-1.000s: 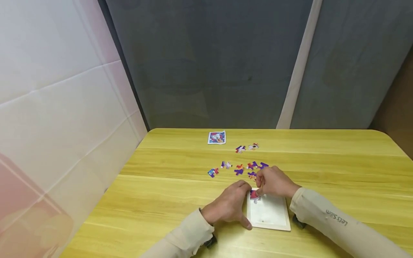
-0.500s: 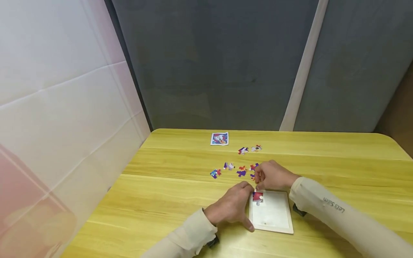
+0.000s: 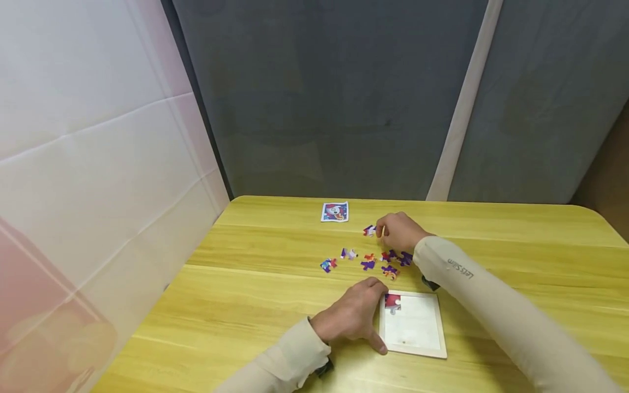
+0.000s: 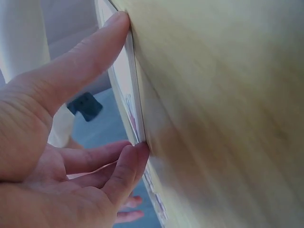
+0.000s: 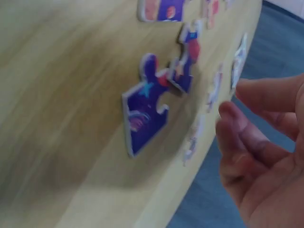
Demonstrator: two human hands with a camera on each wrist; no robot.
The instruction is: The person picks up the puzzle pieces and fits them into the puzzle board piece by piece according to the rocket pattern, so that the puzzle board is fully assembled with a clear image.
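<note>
Puzzle tray (image 3: 417, 349): wooden-framed, flat on the tabletop (image 3: 516, 240) near the front edge; one red piece (image 3: 392, 301) seated in its far-left corner. Left hand (image 3: 351, 316): thumb and fingertips pressed against the tray's left edge, steadying it. Right hand (image 3: 399, 231): reaching past the loose pieces (image 3: 373, 261) to a purple piece (image 3: 369, 230) near the picture card (image 3: 334, 211); grip loosely curled, nothing pinched in the wrist view. Step, as judged: fetching the next piece. Next move calls for a fingertip pinch and matching its shape.
</note>
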